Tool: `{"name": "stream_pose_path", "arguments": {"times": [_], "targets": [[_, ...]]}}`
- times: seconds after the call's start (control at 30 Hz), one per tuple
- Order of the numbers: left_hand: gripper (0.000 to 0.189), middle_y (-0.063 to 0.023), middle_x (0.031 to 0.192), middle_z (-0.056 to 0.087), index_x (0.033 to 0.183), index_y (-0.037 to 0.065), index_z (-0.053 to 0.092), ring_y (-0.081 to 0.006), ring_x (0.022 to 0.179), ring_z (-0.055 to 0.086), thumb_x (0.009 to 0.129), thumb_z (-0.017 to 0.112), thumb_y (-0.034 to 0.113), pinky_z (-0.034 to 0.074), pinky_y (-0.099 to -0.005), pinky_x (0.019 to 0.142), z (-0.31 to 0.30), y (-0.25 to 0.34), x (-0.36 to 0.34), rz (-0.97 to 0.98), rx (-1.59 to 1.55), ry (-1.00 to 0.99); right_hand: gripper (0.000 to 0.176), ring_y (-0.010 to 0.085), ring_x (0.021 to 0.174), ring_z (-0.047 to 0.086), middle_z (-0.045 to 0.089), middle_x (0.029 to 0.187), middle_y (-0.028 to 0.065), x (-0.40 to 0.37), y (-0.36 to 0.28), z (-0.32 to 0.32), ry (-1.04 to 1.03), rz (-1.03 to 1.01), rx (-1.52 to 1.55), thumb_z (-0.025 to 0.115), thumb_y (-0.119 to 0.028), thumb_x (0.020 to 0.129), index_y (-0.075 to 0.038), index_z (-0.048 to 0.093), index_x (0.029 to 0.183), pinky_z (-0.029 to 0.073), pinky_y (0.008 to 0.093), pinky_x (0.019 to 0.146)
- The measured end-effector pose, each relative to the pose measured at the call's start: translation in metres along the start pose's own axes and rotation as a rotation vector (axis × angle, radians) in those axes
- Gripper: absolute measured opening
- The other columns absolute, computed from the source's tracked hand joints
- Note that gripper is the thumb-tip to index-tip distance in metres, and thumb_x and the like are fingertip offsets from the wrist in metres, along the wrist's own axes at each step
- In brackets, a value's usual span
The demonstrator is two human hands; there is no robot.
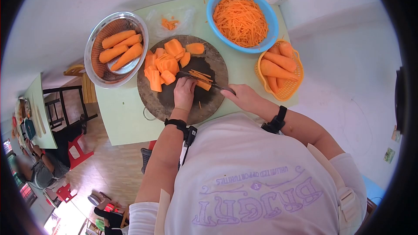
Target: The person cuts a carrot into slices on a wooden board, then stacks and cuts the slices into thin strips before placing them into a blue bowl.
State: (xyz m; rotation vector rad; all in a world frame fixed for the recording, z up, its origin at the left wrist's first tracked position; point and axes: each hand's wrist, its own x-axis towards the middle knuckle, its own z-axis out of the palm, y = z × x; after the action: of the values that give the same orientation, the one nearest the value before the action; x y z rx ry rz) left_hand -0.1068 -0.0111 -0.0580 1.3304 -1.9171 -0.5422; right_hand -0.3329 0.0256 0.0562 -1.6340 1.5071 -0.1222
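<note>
Carrot piece (203, 85) near the centre of the board (209, 61), long axis left-right, pinned under the closed left hand (185, 92); knife (191, 76) across it, handle gripped in the right hand (244, 98). Board on a pale green tabletop (126, 113) against a white wall, wood floor below. Left of the board, colander (88, 52) of whole carrots (119, 48); beyond it, blue bowl (273, 21) of shreds (239, 17); to its right, yellow basket (289, 91) of carrots.

The pale green table (126, 119) is carrying a round cutting board (217, 67) in the middle, a metal colander (88, 56) at its left, and a blue bowl (272, 21) and yellow basket (288, 94) at its right.
</note>
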Motion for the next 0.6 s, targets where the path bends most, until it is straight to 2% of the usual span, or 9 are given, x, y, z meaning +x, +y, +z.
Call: {"name": "stream_pose_path", "arguments": {"times": [0.6], "targets": [[0.009, -0.0087, 0.082, 0.061, 0.083, 0.005, 0.067, -0.0288, 0.08, 0.06, 0.077, 0.073, 0.003, 0.05, -0.0373, 0.072, -0.001, 0.0012, 0.0011, 0.0, -0.028, 0.004, 0.056, 0.0441, 0.078, 0.06, 0.061, 0.076, 0.0254, 0.0024, -0.004, -0.0024, -0.046, 0.034, -0.062, 0.044, -0.05, 0.099, 0.003, 0.057, 0.084, 0.046, 0.0499, 0.071]]}}
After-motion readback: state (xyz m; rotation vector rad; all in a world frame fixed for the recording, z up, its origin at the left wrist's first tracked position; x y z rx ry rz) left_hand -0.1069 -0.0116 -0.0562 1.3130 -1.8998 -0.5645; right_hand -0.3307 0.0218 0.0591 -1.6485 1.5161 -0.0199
